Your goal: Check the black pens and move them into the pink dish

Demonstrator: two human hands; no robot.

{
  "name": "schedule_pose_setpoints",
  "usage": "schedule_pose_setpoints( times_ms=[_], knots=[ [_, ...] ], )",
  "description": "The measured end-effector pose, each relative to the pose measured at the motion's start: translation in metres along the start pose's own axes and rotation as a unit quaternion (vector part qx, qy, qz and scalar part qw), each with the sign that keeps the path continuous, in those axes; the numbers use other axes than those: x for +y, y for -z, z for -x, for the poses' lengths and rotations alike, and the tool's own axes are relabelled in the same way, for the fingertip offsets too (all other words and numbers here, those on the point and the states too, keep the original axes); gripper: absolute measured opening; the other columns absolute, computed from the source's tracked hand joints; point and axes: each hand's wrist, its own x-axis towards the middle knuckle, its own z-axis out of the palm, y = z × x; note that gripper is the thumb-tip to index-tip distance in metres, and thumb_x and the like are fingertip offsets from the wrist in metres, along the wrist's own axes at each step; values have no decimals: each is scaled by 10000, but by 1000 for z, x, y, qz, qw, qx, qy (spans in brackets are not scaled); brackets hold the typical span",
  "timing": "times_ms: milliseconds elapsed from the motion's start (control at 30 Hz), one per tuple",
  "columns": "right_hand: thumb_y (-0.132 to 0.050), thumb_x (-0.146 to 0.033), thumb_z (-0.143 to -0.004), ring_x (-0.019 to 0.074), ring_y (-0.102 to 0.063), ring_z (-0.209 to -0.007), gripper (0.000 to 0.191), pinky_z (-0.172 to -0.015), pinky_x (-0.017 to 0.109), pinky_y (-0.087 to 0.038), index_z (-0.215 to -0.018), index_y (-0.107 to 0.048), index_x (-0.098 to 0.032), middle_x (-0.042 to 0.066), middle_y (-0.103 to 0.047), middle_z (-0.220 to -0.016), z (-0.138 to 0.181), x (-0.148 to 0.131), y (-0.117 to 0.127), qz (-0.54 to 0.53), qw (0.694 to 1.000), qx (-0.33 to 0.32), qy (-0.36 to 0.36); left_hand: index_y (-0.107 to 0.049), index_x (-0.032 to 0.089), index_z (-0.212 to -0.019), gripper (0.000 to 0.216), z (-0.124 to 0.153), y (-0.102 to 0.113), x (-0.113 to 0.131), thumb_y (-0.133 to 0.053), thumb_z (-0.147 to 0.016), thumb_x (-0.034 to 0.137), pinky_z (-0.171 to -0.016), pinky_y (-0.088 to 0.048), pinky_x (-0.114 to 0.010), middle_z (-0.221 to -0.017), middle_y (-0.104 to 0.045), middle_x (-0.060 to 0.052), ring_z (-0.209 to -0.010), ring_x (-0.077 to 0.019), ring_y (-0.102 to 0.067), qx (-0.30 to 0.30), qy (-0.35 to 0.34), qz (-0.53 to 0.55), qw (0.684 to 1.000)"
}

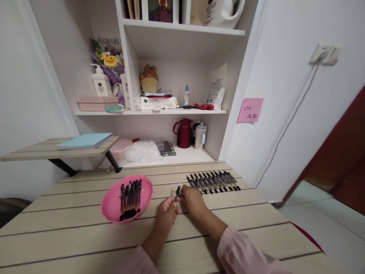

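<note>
Gripping a lengthwise, forward-pointing pen (178, 188), the left hand (167, 211) adjoins the right hand (193, 199), whose hold is unclear.

The left grip (166, 215) covers the lower part of the pen (178, 190); what the right grip (194, 199) pinches, if anything, is too small to tell; the bottom edge cuts off both sleeves (242, 251) and the worktop (85, 240); the top edge crops the white jug (221, 16); a dark bottle (195, 125) hides mostly behind the lidded cup (200, 137); fine print on the pump bottle (102, 84) is unreadable.
</note>
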Motion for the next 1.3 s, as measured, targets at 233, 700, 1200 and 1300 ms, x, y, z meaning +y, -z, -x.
schedule_pose_setpoints(
  times_ms=[233, 700, 1200, 1300],
  knots=[
    [-617, -311, -637, 108, -442, -449, 184, -451, 230, -309, -769, -576, -190, -54, -483, -497, 11, 26, 22, -568, 813, 96, -85, -609, 121, -901, 327, 6, -5, 1, -545, -662, 336, -347, -128, -192, -447, -497, 65, -303, -27, -232, -18, -11, -35, 999],
    [-682, -345, -589, 58, -393, -398, 290, -403, 201, -281, -798, -569, -180, -80, -441, -510, 21, 12, 37, -622, 780, 29, -61, -618, 127, -892, 276, 7, -5, -2, -496, -707, 292, -385, -199, -196, -457, -506, 56, -355, -57, -298, -46, -42, -144, 988],
    [-713, -434, -510, 46, -422, -359, 356, -386, 179, -272, -574, -490, -164, -73, -487, -442, 15, -3, 13, -650, 755, -31, -87, -580, 144, -776, 210, -2, -3, -9, -513, -689, 323, -335, -181, -178, -463, -522, 58, -302, -31, -260, -24, -40, -99, 994],
    [-705, -450, -530, 51, -431, -366, 358, -390, 179, -272, -595, -504, -161, -64, -503, -441, 16, -4, 11, -648, 756, -35, -78, -592, 143, -774, 199, 0, -3, -10, -519, -690, 309, -336, -189, -179, -465, -520, 59, -310, -34, -268, -20, -47, -104, 993]
  ],
)
